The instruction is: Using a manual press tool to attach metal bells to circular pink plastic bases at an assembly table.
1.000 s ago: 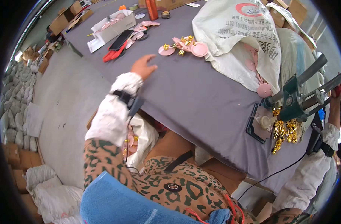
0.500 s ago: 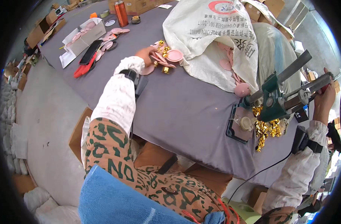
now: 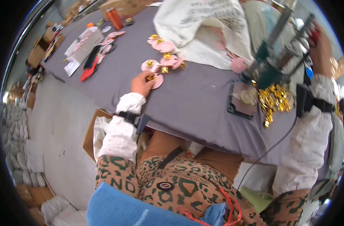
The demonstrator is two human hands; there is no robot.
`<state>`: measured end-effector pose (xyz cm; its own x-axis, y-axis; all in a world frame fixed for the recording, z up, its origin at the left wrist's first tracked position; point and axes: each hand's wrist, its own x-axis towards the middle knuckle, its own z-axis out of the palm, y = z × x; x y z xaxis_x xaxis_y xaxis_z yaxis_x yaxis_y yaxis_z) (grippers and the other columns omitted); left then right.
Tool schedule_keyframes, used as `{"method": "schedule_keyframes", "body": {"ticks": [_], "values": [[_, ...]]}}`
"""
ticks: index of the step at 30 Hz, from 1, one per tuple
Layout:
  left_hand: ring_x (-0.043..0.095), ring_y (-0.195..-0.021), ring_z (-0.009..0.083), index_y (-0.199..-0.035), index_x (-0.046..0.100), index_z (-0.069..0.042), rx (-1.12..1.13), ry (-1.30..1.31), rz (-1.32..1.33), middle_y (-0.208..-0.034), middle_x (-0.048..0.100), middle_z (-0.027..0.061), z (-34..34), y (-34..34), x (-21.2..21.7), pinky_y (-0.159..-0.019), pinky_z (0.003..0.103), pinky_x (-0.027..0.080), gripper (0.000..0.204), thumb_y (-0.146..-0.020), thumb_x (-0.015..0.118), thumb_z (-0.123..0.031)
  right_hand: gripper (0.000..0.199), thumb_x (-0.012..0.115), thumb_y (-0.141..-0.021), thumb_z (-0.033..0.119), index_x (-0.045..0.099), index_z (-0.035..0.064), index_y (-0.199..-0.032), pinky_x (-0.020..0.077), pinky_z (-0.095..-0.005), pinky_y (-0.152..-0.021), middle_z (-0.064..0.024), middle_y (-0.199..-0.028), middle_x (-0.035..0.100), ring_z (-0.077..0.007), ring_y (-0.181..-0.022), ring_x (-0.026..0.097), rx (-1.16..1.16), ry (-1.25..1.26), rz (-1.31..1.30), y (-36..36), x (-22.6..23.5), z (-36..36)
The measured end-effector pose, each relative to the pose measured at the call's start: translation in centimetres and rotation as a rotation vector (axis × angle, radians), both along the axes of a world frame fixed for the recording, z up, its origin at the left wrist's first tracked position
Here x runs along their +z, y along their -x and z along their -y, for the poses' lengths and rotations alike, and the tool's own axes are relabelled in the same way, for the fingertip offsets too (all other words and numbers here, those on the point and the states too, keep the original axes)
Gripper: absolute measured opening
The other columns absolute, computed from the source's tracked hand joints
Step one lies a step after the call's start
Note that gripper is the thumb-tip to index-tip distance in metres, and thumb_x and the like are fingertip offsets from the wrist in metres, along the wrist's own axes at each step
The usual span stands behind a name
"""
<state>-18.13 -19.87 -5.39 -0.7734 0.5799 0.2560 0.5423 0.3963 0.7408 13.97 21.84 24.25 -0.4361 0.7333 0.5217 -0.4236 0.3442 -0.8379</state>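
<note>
Left hand on gold-topped disc, right hand at press grip

The left hand is nearly closed, thumb and fingers pinching a small gold piece at 1 pink disc, near the table's front edge; whether that disc is lifted or resting, I cannot tell. Just beyond it, more pink discs with gold pieces lie in a loose cluster on the grey cloth.

The right hand is curled around the red grip of a green press, fingers partly hidden. The press's dark base carries 1 pale round die, with a heap of gold pieces just to its right.

Behind, a white sack gapes open, 1 pink disc at its mouth. Farther left sit a white box, a black phone and an orange can.
</note>
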Motion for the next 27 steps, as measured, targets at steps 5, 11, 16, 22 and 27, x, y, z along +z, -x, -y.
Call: {"method": "schedule_keyframes", "body": {"ticks": [5, 11, 16, 22, 27], "values": [[0.063, -0.077, 0.0161, -0.101, 0.066, -0.006, -0.206, -0.124, 0.205, -0.089, 0.067, 0.0088, -3.0, -8.4, 1.6, -0.072, 0.028, 0.051, 0.028, -0.074, 0.071, -0.012, 0.015, 0.052, -0.087, 0.017, 0.058, 0.0057, -0.094, 0.0322, -0.0205, -0.037, 0.0016, -0.060, 0.049, -0.0084, -0.044, 0.044, -0.213, -0.051, 0.044, 1.5, -0.1, 6.0], [0.061, -0.081, 0.0265, -0.097, 0.065, -0.006, -0.520, -0.262, -0.012, -0.090, 0.065, 0.0107, -15.2, -18.6, 2.7, -0.074, 0.035, 0.050, 0.026, -0.072, 0.069, -0.014, 0.020, 0.044, -0.085, 0.012, 0.056, 0.0040, -0.098, 0.0287, -0.0197, -0.035, 0.0015, -0.060, 0.048, -0.0088, -0.045, 0.045, -0.146, 0.022, -0.069, 1.8, -0.1, 3.6], [0.059, -0.086, 0.0311, -0.109, 0.057, -0.007, -0.500, -0.215, 0.062, -0.090, 0.065, 0.0123, -19.5, -20.9, 2.6, -0.077, 0.040, 0.048, 0.044, -0.069, 0.072, -0.015, 0.021, 0.042, -0.086, 0.011, 0.055, 0.0012, -0.099, 0.0276, -0.0194, -0.035, 0.0002, -0.061, 0.047, -0.0092, -0.047, 0.045, -0.169, 0.029, -0.038, 1.8, -0.1, 3.9], [0.063, -0.084, 0.0294, -0.115, 0.049, -0.002, -0.518, -0.129, -0.076, -0.092, 0.066, 0.0135, -21.4, -22.1, 2.9, -0.076, 0.038, 0.050, 0.054, -0.069, 0.074, -0.015, 0.022, 0.041, -0.089, 0.011, 0.057, 0.0009, -0.101, 0.0276, -0.0196, -0.035, -0.0003, -0.063, 0.048, -0.0086, -0.047, 0.045, -0.199, -0.025, -0.016, 1.5, 0.3, 3.4], [0.058, -0.092, 0.0319, -0.117, 0.046, -0.002, -0.458, -0.123, -0.026, -0.091, 0.064, 0.0122, -20.0, -21.0, 2.3, -0.081, 0.040, 0.047, 0.058, -0.068, 0.074, -0.012, 0.020, 0.047, -0.088, 0.002, 0.061, -0.0027, -0.103, 0.0455, -0.0218, -0.053, -0.0085, -0.082, 0.061, -0.0162, -0.074, 0.060, -0.368, -0.746, -0.021, -5.4, -5.7, 8.7]]}}
